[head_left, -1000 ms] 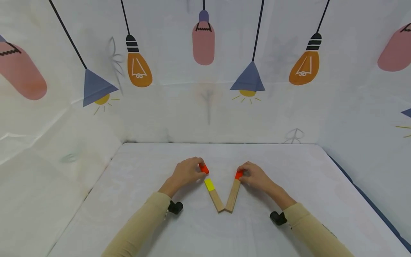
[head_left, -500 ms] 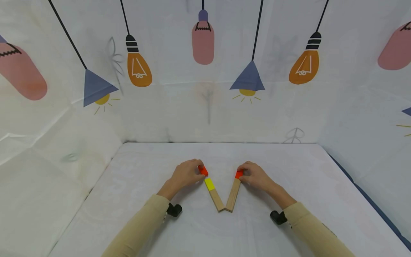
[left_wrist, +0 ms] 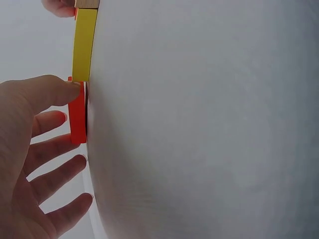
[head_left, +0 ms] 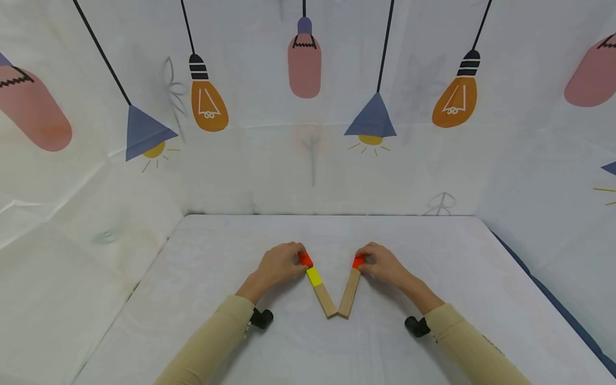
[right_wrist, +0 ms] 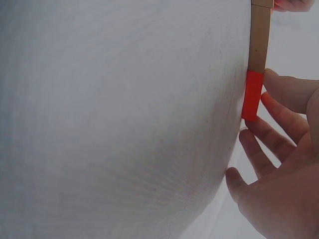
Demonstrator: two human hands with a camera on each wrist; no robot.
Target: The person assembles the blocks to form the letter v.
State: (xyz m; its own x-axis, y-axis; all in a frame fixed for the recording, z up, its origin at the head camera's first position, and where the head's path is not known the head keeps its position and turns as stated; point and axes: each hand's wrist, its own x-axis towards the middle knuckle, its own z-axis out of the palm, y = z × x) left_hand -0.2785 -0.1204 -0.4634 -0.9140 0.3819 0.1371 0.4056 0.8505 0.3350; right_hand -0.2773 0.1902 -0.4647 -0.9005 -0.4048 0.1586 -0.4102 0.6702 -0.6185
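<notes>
Blocks on the white table make a V in the head view. Its left arm has a plain wooden block (head_left: pixel 325 301) at the bottom and a yellow block (head_left: pixel 314 276) above. My left hand (head_left: pixel 279 262) pinches a red block (left_wrist: pixel 77 117) by thumb and fingers at the yellow block's upper end; in the left wrist view a thin dark gap shows along the red block's table side. On the right arm, my right hand (head_left: pixel 385 264) holds another red block (right_wrist: pixel 252 95) against the end of the plain wood (head_left: pixel 349 294). The two wooden lower ends meet.
The white tabletop (head_left: pixel 308 353) spreads around the blocks. Behind it hangs a white sheet (head_left: pixel 269 160) printed with lamps and bulbs. A black wrist camera (head_left: pixel 262 318) sits under the left sleeve, another camera (head_left: pixel 417 326) under the right.
My left hand has come down toward the yellow block with its red block, and the gap between the two has closed. My right hand has stayed in place.
</notes>
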